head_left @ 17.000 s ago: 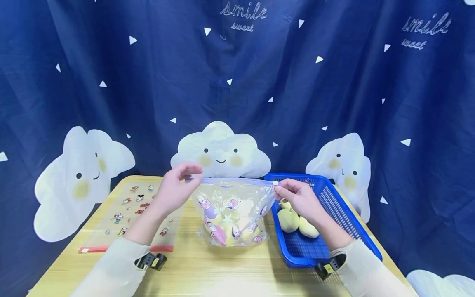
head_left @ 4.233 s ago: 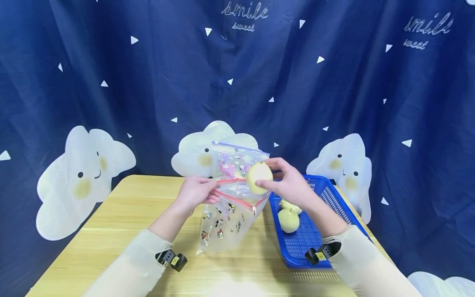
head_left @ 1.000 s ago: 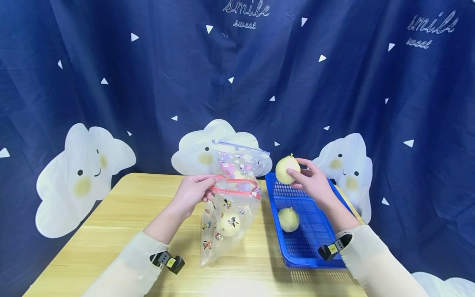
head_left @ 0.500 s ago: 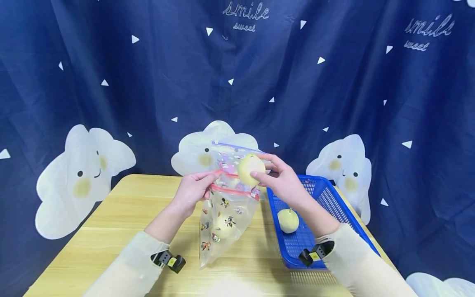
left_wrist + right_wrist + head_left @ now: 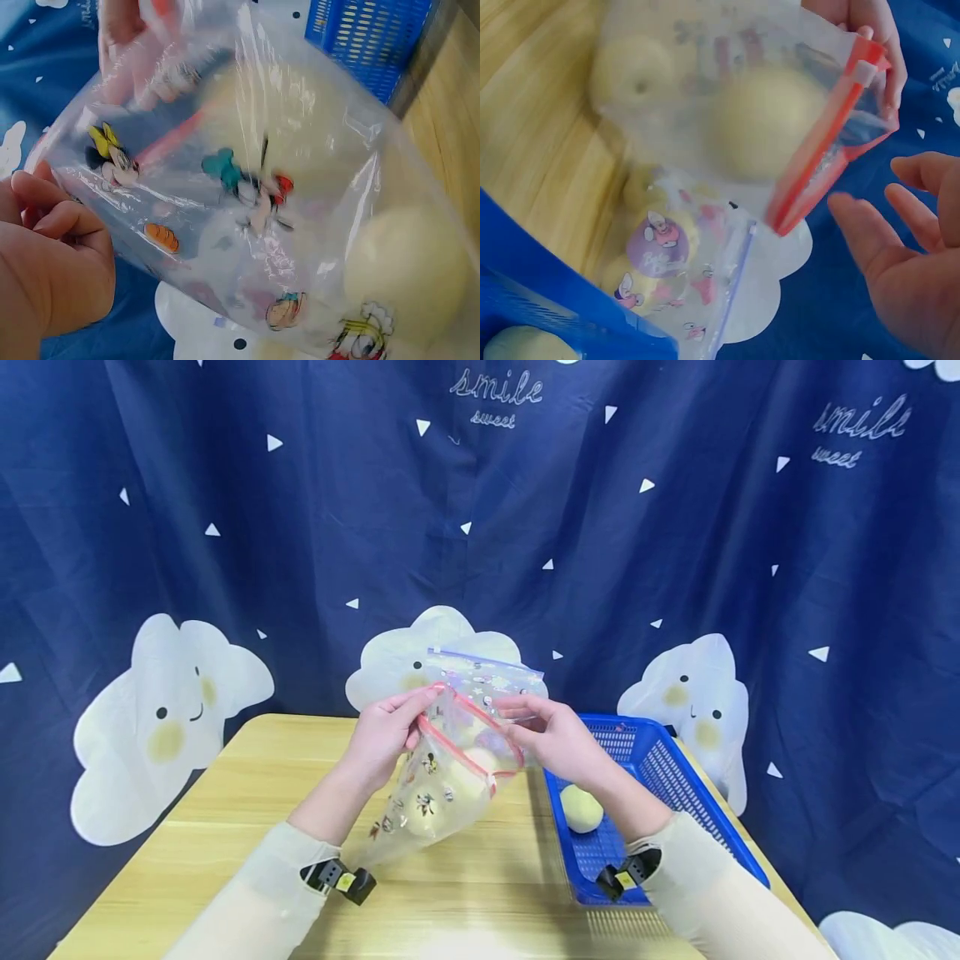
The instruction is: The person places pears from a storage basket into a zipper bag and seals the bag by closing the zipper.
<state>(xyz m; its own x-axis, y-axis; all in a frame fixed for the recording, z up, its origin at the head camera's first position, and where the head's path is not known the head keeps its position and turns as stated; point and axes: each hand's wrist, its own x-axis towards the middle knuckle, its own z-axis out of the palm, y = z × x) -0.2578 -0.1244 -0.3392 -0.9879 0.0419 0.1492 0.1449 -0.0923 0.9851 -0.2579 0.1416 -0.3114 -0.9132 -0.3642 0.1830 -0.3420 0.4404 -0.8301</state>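
Note:
My left hand [image 5: 386,731] pinches the red-edged mouth of a clear zip bag [image 5: 386,839] with cartoon prints, which hangs tilted above the table. Two pale yellow pears show through its plastic in the right wrist view: one pear [image 5: 769,124] near the mouth and another pear [image 5: 634,75] deeper in. My right hand [image 5: 551,735] is beside the bag's mouth, fingers extended and holding nothing. In the right wrist view these fingers [image 5: 870,232] are apart from the red zip strip [image 5: 817,150].
Behind the held bag stands a purple-edged zip bag [image 5: 487,670] with pink prints and pears inside. On the right, a blue plastic basket [image 5: 675,768] contains one pear [image 5: 581,810]. A dark blue cloud-patterned curtain [image 5: 300,527] hangs beyond the wooden table [image 5: 247,802].
My right hand has brought a pear from the basket side to the red-edged bag and released it inside. The bag's lower end has swung left.

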